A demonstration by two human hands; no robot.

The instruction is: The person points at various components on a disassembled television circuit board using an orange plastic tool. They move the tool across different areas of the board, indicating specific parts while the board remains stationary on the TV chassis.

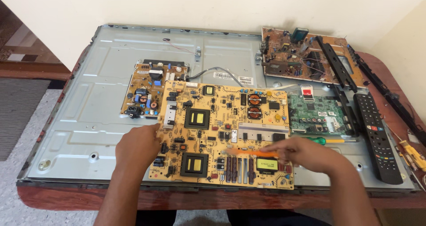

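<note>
We see both of our forearms coming in from the lower edge, bare from elbow to wrist: no sleeves reach into view. Our left hand (137, 147) wears no glove, ring, watch or band that we can make out. Our right hand (306, 154) is likewise ungloved, its wrist unadorned. Below, between the arms, a strip of dark clothing shows, too shadowed to identify.

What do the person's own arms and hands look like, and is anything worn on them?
Both are bare: the left hand and right hand wear no gloves, rings or watch that shows. The forearms are uncovered too, with no sleeves reaching into view. Fingernails look short, as far as the picture shows.
</note>
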